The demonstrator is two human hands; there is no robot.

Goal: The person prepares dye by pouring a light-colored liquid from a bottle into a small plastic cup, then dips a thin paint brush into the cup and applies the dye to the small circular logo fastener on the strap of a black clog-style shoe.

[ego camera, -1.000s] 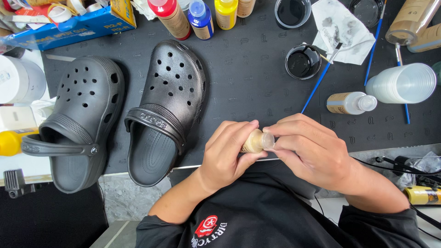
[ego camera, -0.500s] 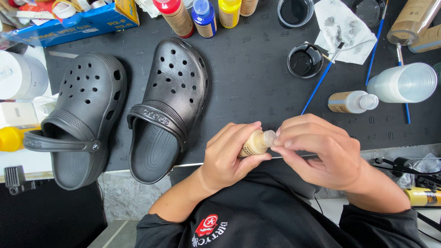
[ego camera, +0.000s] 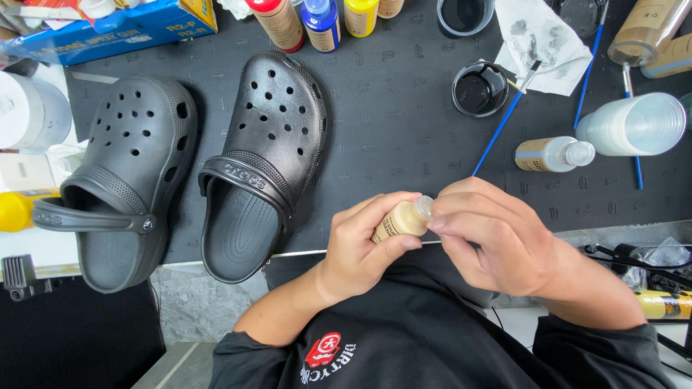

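A small bottle of cream-coloured liquid (ego camera: 398, 222) is gripped in my left hand (ego camera: 360, 248) near the front edge of the black mat. The fingers of my right hand (ego camera: 494, 238) close around the bottle's cap end; the cap itself is hidden under them. Two black perforated clogs lie toes-away on the mat to the left: the left clog (ego camera: 119, 176) and the right clog (ego camera: 263, 158), which is nearest my left hand.
A black mat (ego camera: 389, 130) covers the bench. On it are a small black pot (ego camera: 479, 88), a blue-handled brush (ego camera: 504, 119), a lying bottle (ego camera: 551, 153), stacked clear cups (ego camera: 634, 124), a stained tissue (ego camera: 540, 39) and several upright paint bottles (ego camera: 321, 18). A blue box (ego camera: 115, 32) sits back left.
Both hands with the small bottle have shifted slightly right and the view has drifted; the right fingers stay on the cap end. The clogs have not moved.
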